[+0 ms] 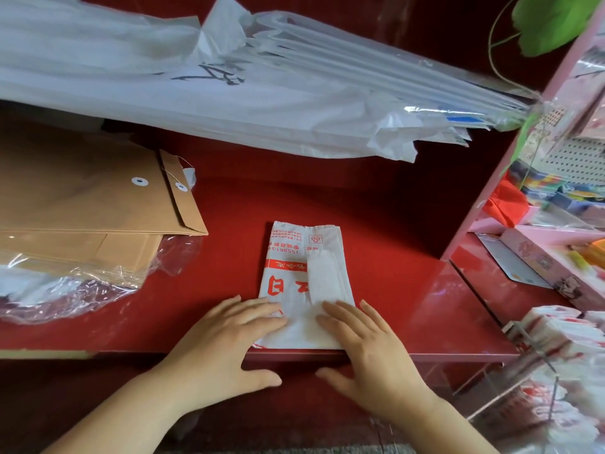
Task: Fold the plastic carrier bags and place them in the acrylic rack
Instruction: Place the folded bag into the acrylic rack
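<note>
**Pressing the bag flat, ready for one more fold**

The red table (393, 224) fills the middle of the view. A big pile of loose white bags (163, 93) lies across the top, at twelve o'clock. Brown envelopes (82, 208) sit at nine o'clock. The clear acrylic rack (491, 385) stands at four o'clock, with folded bags (556, 326) inside it.

The carrier bag (294, 263) lies in the middle, at the near edge of the table. It is white with red print and is folded into a long strip.

The left hand (226, 339) presses its near end from seven o'clock. The right hand (370, 348) presses from five o'clock. The grip of each hand is wide open, with fingers flat, holding nothing and only pushing down.

I think the folding is about half done. Next, the strip likely needs folding shorter, end over end. Then it must be pinched and carried to the rack. The thin plastic may spring open if it is let go.
</note>
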Demonstrator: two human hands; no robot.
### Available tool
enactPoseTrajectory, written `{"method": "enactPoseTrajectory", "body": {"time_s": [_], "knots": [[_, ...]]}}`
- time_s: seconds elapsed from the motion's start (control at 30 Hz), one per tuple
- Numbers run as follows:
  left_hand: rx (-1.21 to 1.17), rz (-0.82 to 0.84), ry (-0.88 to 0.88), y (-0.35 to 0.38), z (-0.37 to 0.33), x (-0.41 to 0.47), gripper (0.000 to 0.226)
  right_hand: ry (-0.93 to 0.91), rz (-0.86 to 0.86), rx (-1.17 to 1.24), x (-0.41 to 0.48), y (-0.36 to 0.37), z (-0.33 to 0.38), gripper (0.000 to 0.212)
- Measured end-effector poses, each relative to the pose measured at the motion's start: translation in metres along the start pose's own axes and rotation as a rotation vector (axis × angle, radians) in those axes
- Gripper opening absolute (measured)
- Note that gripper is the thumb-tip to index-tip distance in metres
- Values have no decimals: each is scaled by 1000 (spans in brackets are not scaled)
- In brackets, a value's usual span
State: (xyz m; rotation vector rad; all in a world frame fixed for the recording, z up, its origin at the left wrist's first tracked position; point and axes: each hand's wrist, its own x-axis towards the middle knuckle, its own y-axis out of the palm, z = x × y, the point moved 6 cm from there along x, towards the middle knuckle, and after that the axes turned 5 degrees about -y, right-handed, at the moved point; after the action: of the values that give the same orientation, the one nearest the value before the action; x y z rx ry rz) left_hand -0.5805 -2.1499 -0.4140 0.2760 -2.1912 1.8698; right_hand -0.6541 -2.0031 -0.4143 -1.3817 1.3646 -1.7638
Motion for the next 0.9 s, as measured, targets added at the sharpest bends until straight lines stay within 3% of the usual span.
{"method": "enactPoseTrajectory", "body": {"time_s": [0.17,0.3,0.5,0.57,0.63,0.7,0.8,0.9], "knots": [[-67,-65,-9,-4,-5,-2,46,34,-69,132,-4,-2,-9,54],[-329,-135,-61,-9,-1,-8,30,12,-155,297,-5,-8,-9,31],[-681,-205,-328,-26,6,-15,21,41,-213,396,-8,-12,-15,16],[-750,-242,-397,-25,9,-16,39,100,-244,475,-10,-15,-17,10],[-791,-261,-470,-22,11,-15,46,222,-240,579,-11,-17,-21,22],[-795,-298,-527,-22,11,-13,42,376,-229,662,-12,-16,-26,29],[-747,-313,-589,-17,12,-10,29,542,-285,745,-12,-15,-35,12],[-652,-299,-655,-12,13,-8,10,589,-283,654,-10,-12,-36,18]]}}
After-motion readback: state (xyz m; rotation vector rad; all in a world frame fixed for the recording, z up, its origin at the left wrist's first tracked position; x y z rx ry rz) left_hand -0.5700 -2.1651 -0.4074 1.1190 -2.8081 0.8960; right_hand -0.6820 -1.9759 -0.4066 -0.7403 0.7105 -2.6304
